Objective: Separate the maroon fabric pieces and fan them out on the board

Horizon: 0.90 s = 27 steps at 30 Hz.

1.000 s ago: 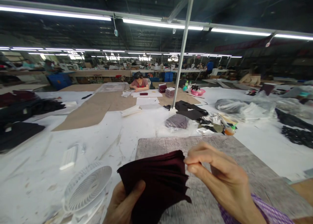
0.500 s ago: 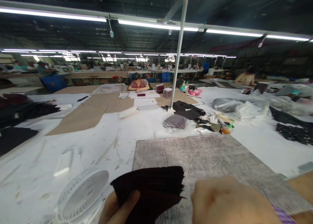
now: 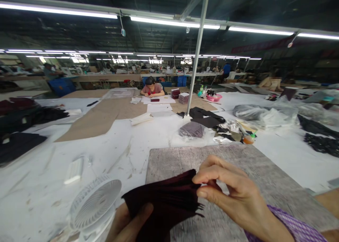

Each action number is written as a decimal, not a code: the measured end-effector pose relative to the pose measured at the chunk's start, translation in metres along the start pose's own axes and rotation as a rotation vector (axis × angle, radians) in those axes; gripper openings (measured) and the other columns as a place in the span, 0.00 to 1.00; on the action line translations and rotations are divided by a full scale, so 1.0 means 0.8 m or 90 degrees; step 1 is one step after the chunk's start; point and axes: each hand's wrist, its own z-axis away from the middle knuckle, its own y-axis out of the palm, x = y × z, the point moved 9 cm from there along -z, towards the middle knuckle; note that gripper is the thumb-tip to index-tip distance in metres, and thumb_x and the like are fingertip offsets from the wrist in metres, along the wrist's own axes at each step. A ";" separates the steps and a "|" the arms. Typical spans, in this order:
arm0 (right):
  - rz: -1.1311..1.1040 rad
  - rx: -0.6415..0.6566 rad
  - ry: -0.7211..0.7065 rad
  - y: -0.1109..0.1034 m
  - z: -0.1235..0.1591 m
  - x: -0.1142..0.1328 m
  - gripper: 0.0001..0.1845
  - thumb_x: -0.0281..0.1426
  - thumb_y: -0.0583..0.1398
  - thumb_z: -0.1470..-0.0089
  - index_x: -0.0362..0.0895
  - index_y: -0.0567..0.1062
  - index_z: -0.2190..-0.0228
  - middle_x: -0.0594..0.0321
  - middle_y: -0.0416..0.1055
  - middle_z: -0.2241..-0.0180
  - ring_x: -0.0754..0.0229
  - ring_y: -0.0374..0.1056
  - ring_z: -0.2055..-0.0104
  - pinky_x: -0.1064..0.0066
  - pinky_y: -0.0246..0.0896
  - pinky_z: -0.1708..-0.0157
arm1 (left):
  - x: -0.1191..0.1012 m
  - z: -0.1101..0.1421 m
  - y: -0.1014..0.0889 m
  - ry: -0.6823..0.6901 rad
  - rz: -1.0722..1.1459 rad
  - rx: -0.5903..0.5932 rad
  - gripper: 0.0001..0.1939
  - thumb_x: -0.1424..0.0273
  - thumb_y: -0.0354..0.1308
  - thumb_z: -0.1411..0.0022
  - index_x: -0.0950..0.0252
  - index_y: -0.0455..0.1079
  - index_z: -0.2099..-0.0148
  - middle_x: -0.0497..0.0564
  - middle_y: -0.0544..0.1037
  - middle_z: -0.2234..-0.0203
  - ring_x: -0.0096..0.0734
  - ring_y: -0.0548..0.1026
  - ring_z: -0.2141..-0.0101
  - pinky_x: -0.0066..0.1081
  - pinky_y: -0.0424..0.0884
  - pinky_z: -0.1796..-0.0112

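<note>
A stack of dark maroon fabric pieces is fanned out at its right edge, low in the middle of the view. My left hand grips the stack at its left end, thumb on top. At the fanned edge, my right hand pinches the upper right corner of the pieces between thumb and fingers. How many layers it holds I cannot make out. Below the stack lies a grey mottled board on the white table.
A white fan and a white box-like device stand left of my hands. Beyond the board are a bagged grey bundle, dark scraps, an orange drink cup and a metal post. A co-worker sits across the table.
My right hand, blurred and closer before, has moved up and forward to the fabric's right corner and pinches it. The left hand keeps its hold on the stack.
</note>
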 end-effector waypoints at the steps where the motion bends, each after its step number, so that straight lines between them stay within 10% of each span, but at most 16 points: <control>1: -0.016 0.009 0.015 0.003 0.000 -0.005 0.08 0.26 0.61 0.47 0.50 0.73 0.64 0.66 0.65 0.70 0.68 0.62 0.72 0.77 0.58 0.76 | 0.000 -0.001 0.000 0.000 0.003 0.011 0.24 0.64 0.69 0.60 0.65 0.75 0.57 0.53 0.81 0.68 0.48 0.78 0.65 0.33 0.74 0.69; 8: -0.112 0.045 0.125 0.019 0.001 -0.030 0.07 0.29 0.63 0.50 0.48 0.75 0.65 0.66 0.65 0.71 0.68 0.60 0.74 0.75 0.58 0.75 | -0.012 0.002 0.019 -0.017 0.027 0.092 0.19 0.64 0.69 0.58 0.64 0.77 0.61 0.51 0.82 0.69 0.42 0.78 0.66 0.29 0.75 0.66; 27: 0.002 -0.090 0.071 0.022 0.014 -0.031 0.07 0.25 0.60 0.50 0.42 0.75 0.77 0.66 0.64 0.80 0.68 0.58 0.79 0.76 0.51 0.81 | -0.002 0.005 0.057 -0.044 0.086 0.147 0.16 0.66 0.66 0.54 0.68 0.77 0.61 0.55 0.82 0.70 0.48 0.77 0.62 0.36 0.74 0.62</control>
